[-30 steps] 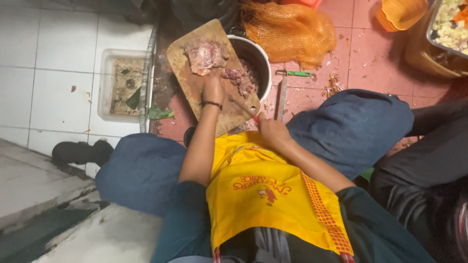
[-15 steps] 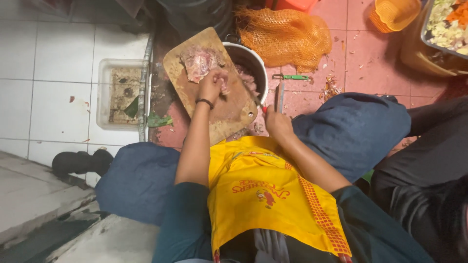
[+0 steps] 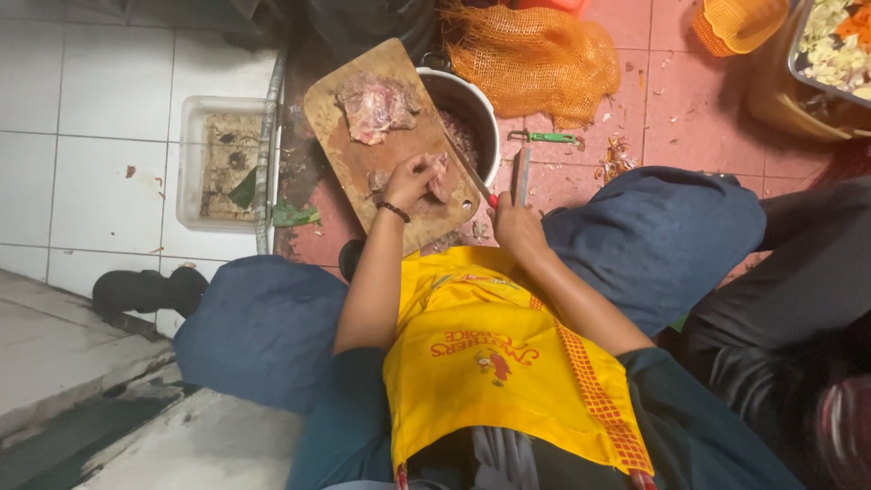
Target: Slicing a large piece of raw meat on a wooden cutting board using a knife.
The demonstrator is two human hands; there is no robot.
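View: head camera, looking straight down at a person seated on a tiled floor, knees apart, a yellow apron (image 3: 490, 363) over the lap.
Left hand: the left hand (image 3: 413, 177) rests on the wooden cutting board (image 3: 358, 159), its fingers clenched on a small piece of raw meat (image 3: 440, 177) and pinning it to the wood.
Right hand: the right hand (image 3: 517, 222) is closed around a knife handle at the board's right edge; the knife (image 3: 467, 168) runs up and left from it, its blade lying along the pinned piece.
Where the meat is: the pinned piece lies at the near right corner of the board; a larger slab of meat (image 3: 376, 107) lies at the far end, apart from both hands.
Nearby: a metal pot (image 3: 472, 109) with cut meat inside touches the board's right edge; an orange mesh sack (image 3: 535, 54) lies beyond it; a clear plastic tub (image 3: 222, 163) stands to the left.
Step in hand: by the look of it, cutting the small piece, one hand steadying and the other slicing.
Next move calls for: fingertips tucked clear of the edge, and a firm hold so the slippery meat does not slide.
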